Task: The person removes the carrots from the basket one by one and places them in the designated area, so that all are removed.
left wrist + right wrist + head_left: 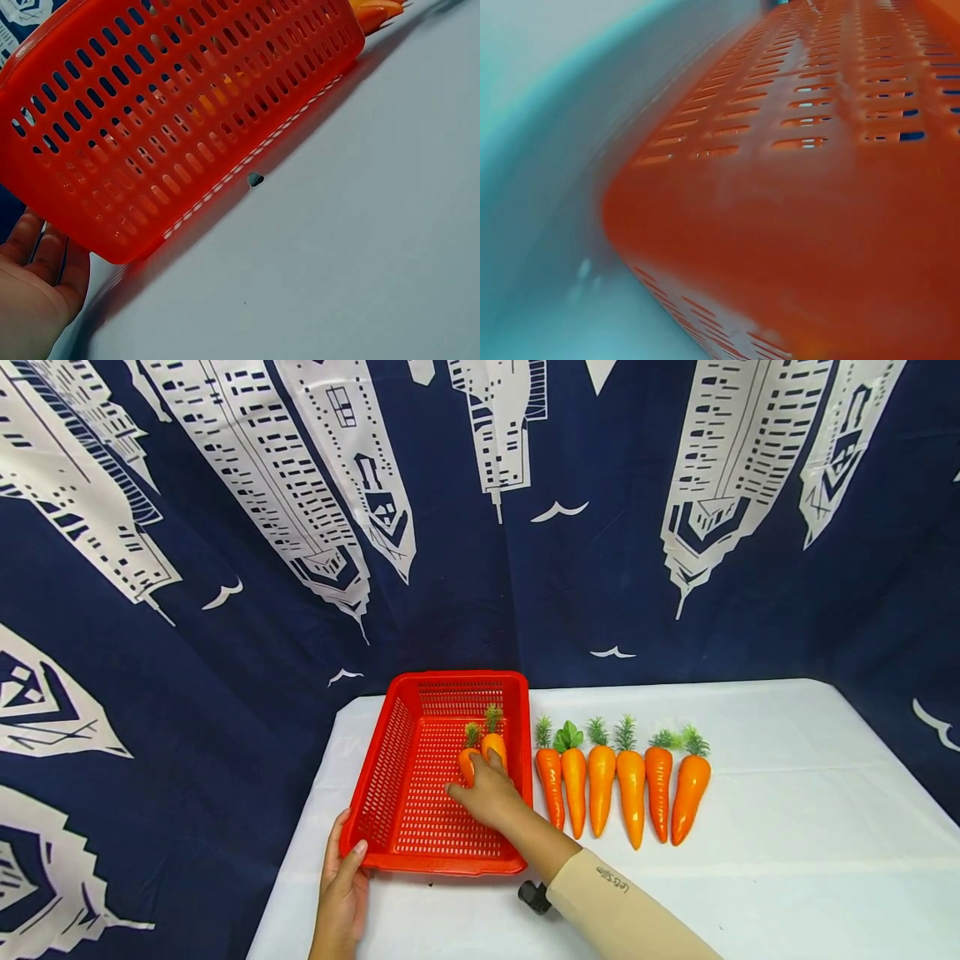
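Observation:
In the head view, my left hand grips the near left corner of a red slotted plastic basket, thumb over the rim. The left wrist view shows that hand's fingers against the basket's outside. My right hand reaches inside, its thumb and fingers around a carrot with a green tuft. Beside it lies another carrot, partly covered by the fingers. The lower ends of both carrots are hidden by the hand. Only the basket's slotted wall shows in the right wrist view, not the hand.
Right of the basket, several carrots with green tops lie in a row on the white tablecloth. A small black object shows beside the right forearm. Behind the table hangs a dark blue cloth printed with white buildings.

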Motion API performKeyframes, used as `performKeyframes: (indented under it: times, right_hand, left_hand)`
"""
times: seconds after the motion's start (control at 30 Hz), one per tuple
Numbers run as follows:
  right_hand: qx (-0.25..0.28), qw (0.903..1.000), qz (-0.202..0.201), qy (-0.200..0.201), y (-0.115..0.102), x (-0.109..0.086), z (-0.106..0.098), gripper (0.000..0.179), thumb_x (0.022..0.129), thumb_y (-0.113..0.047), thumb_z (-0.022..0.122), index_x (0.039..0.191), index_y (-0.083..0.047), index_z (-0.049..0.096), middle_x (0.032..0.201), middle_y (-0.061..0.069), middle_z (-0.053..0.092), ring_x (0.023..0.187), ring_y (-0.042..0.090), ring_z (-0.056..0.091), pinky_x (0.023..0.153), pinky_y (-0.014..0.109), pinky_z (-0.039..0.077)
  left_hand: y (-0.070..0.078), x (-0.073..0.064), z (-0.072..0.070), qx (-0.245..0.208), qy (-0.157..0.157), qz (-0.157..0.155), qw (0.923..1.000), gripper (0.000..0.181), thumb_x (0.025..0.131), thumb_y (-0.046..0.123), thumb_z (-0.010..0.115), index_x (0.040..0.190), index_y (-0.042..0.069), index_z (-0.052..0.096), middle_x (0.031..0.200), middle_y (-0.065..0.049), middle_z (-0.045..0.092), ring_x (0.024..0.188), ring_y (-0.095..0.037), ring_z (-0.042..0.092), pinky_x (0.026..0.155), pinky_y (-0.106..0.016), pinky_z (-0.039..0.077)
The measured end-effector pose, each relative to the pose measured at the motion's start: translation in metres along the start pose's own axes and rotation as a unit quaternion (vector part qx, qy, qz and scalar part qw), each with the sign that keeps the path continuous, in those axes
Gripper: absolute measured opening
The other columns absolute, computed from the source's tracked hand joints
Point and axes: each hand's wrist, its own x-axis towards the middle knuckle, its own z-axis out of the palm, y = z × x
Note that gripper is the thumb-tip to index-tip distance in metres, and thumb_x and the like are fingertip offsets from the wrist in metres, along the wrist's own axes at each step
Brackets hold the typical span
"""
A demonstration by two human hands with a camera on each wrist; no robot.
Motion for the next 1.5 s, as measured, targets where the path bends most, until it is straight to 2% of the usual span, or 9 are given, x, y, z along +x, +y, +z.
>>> performKeyframes:
  times: [0.23,0.43,0.67,0.93,1.13,1.3,1.43,1.5]
  right_hand:
    - [-0.017,0.9997,0.009,-0.015,0.001,0.000,0.001,0.080,0.093,-0.040,0.068,0.154,0.001,0.036,0.164,0.027,0.023,0.147,0.049,0.032,0.117,0.063,0.031]
    - [-0.015,0.9998,0.014,-0.005,0.001,0.001,0.002,0.081,0.093,-0.040,0.068,0.154,0.002,0.035,0.164,0.025,0.024,0.146,0.055,0.029,0.117,0.067,0.028]
    - [-0.023,0.9993,0.022,-0.021,0.001,0.001,0.003,0.081,0.095,-0.042,0.065,0.155,0.001,0.033,0.163,0.025,0.026,0.149,0.047,0.029,0.120,0.066,0.024]
    - [-0.038,0.9979,0.013,-0.051,0.003,0.001,0.005,0.082,0.096,-0.042,0.063,0.156,0.001,0.030,0.158,0.026,0.035,0.145,0.044,0.039,0.118,0.059,0.033]
    - [-0.023,0.9955,-0.001,-0.092,0.003,-0.001,0.004,0.081,0.097,-0.040,0.062,0.157,0.002,0.028,0.157,0.025,0.039,0.145,0.041,0.041,0.119,0.057,0.033]
    - [-0.042,0.9904,-0.015,-0.131,0.002,-0.006,0.002,0.079,0.098,-0.041,0.061,0.155,0.003,0.031,0.157,0.024,0.041,0.145,0.041,0.040,0.120,0.056,0.032]
    - [-0.059,0.9885,-0.018,-0.138,0.001,-0.008,0.002,0.076,0.098,-0.041,0.061,0.154,0.003,0.034,0.153,0.023,0.046,0.143,0.040,0.044,0.119,0.055,0.034]
    - [-0.066,0.9879,-0.021,-0.139,0.001,-0.009,0.002,0.075,0.097,-0.041,0.062,0.153,0.002,0.037,0.147,0.022,0.053,0.138,0.039,0.049,0.117,0.055,0.037]
  left_hand:
    - [-0.002,0.000,-0.001,0.009,-0.002,0.002,1.0000,0.058,0.105,0.008,0.046,0.158,0.022,0.026,0.160,-0.001,0.032,0.134,-0.011,0.049,0.105,-0.020,0.047]
    - [-0.002,0.000,0.000,0.009,-0.002,0.002,1.0000,0.058,0.105,0.008,0.046,0.159,0.022,0.026,0.160,-0.001,0.031,0.135,-0.012,0.049,0.105,-0.020,0.047]
    - [-0.001,0.000,-0.001,0.008,-0.002,-0.001,1.0000,0.059,0.105,0.008,0.046,0.158,0.022,0.026,0.160,-0.001,0.031,0.135,-0.012,0.049,0.106,-0.020,0.047]
    - [-0.001,0.001,0.000,0.006,0.002,-0.004,1.0000,0.058,0.105,0.009,0.047,0.158,0.022,0.026,0.160,-0.001,0.032,0.135,-0.013,0.048,0.106,-0.020,0.046]
    - [-0.001,0.001,-0.001,0.008,0.001,-0.003,1.0000,0.058,0.105,0.008,0.046,0.158,0.022,0.026,0.159,0.000,0.032,0.135,-0.013,0.048,0.106,-0.019,0.046]
    - [0.000,0.002,0.000,0.010,0.006,-0.006,0.9999,0.059,0.105,0.010,0.048,0.158,0.022,0.026,0.159,0.001,0.033,0.135,-0.012,0.048,0.106,-0.019,0.046]
    - [0.001,0.001,0.000,0.009,0.006,-0.010,0.9999,0.059,0.105,0.010,0.048,0.158,0.022,0.026,0.159,0.001,0.032,0.135,-0.012,0.048,0.106,-0.020,0.046]
    - [0.001,0.001,0.000,0.007,0.006,-0.012,0.9999,0.059,0.105,0.009,0.047,0.158,0.022,0.025,0.159,0.001,0.032,0.135,-0.012,0.048,0.106,-0.020,0.046]
